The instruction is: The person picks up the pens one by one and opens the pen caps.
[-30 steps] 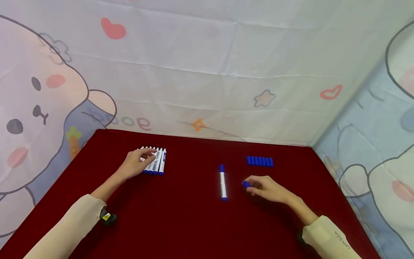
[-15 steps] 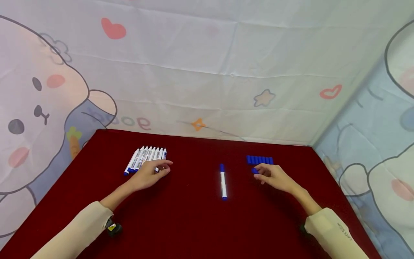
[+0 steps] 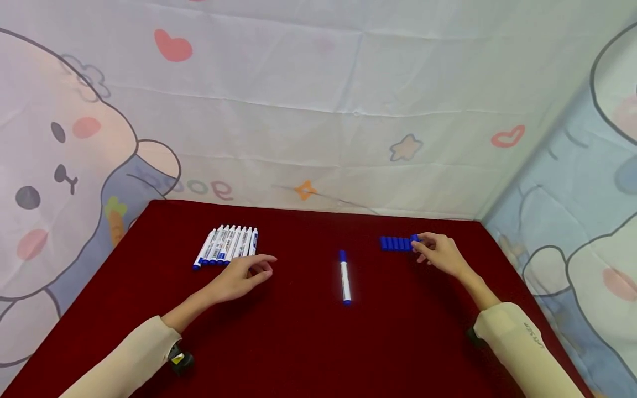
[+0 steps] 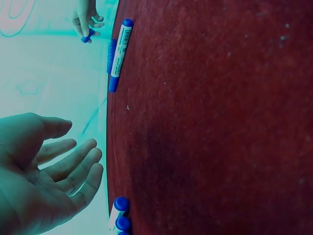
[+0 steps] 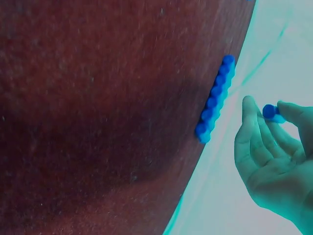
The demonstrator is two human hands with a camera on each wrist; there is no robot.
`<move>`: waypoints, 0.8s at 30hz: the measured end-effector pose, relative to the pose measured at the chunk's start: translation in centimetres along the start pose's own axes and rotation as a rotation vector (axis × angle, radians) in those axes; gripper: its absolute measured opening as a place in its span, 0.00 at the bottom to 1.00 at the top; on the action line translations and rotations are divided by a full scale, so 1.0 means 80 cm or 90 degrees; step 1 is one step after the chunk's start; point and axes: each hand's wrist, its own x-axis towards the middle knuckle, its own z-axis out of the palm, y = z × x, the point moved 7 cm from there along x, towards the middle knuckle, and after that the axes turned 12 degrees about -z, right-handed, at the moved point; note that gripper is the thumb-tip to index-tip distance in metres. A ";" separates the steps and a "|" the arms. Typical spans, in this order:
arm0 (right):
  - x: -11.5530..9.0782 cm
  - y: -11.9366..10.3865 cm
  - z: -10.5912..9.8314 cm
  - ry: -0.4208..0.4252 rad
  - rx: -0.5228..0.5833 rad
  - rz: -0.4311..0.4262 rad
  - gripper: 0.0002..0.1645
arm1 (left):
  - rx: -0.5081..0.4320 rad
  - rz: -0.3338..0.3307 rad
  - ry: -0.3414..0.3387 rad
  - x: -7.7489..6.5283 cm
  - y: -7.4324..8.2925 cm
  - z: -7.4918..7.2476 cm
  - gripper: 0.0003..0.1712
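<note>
My right hand (image 3: 442, 255) pinches a small blue marker cap (image 5: 270, 112) between thumb and fingers. In the head view that hand is at the right end of a tight row of blue caps (image 3: 395, 244). The right wrist view shows the held cap raised, apart from the row (image 5: 215, 100). My left hand (image 3: 241, 280) holds nothing; its fingers are relaxed, just in front of a row of white markers (image 3: 226, 243) with blue ends. Part of that row's near edge is hidden by the hand. Between my hands lies one white marker with a blue cap (image 3: 345, 279).
A dark red cloth (image 3: 298, 342) covers the table. Behind it hangs a pale printed curtain (image 3: 288, 110), meeting the table's back edge. A second curtain side (image 3: 557, 221) stands along the right. Each sleeve has a dark camera (image 3: 181, 360) at the wrist.
My right hand has carried the cap away from the single marker, back and right to the row's end. My left hand has drawn off the row of markers, toward me and right.
</note>
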 end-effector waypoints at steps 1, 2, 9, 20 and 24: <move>0.000 0.006 -0.003 0.011 -0.001 0.012 0.27 | 0.002 0.001 -0.002 -0.001 0.000 0.001 0.20; 0.001 0.011 -0.005 0.022 -0.004 0.021 0.27 | 0.004 0.001 -0.002 -0.001 -0.001 0.002 0.20; 0.005 0.043 -0.015 0.081 -0.012 0.072 0.30 | 0.006 -0.005 -0.007 -0.002 -0.001 0.006 0.22; 0.006 0.079 -0.010 0.087 -0.019 0.147 0.33 | -0.006 -0.002 -0.019 -0.003 -0.003 0.012 0.21; 0.004 0.088 -0.004 0.073 -0.016 0.171 0.35 | -0.008 -0.005 -0.021 -0.004 -0.002 0.013 0.21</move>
